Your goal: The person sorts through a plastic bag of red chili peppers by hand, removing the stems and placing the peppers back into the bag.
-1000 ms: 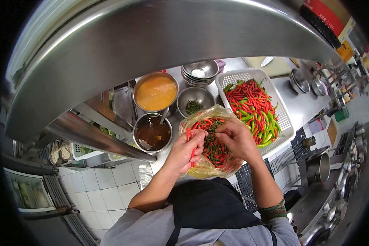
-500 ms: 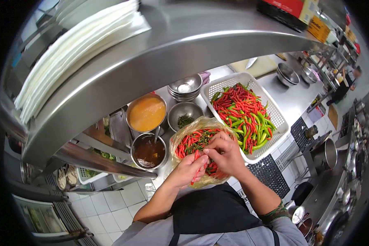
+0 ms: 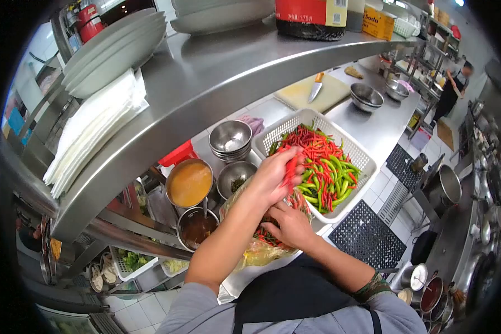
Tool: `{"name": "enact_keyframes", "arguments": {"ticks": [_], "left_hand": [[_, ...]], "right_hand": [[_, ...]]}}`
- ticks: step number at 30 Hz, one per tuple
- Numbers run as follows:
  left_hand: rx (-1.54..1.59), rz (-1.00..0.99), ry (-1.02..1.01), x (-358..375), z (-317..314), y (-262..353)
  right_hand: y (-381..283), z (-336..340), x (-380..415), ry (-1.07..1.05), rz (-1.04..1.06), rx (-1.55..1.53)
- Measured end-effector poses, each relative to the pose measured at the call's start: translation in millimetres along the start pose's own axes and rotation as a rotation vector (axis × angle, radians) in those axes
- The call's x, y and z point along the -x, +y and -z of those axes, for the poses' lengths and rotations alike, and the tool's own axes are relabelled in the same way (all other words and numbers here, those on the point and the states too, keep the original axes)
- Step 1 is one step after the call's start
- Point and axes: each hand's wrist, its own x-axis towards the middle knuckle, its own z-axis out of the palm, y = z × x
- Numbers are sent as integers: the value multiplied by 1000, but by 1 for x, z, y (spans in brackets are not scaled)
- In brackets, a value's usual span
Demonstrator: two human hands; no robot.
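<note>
Left hand (image 3: 273, 178) has lifted out of the plastic bag (image 3: 256, 250) since a second ago, grip clamped on a red chili (image 3: 291, 167), now over the white basket (image 3: 312, 161) rim. I read that as transfer. Right hand (image 3: 286, 225) stays in the bag; can't tell its grip. Chili glossy, slim, stemless.

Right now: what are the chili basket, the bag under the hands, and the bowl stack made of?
Basket: looks like rigid white plastic, matte, with moulded perforated walls. Bag: thin clear film, likely plastic, glossy and wrinkled, chilies visible through it. Stacked bowls: apparently stainless steel, brushed grey with soft reflections, like the counter.
</note>
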Motion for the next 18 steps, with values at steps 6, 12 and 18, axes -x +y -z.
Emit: {"name": "enact_keyframes", "arguments": {"ticks": [6, 12, 18], "left_hand": [[-30, 169, 39, -89, -16, -6], [-253, -194, 56, -15, 8, 16], [-719, -370, 130, 105, 55, 27]], "right_hand": [[5, -3, 7, 51, 3, 7], [9, 0, 12, 66, -35, -105], [15, 19, -7, 113, -11, -162]]}}
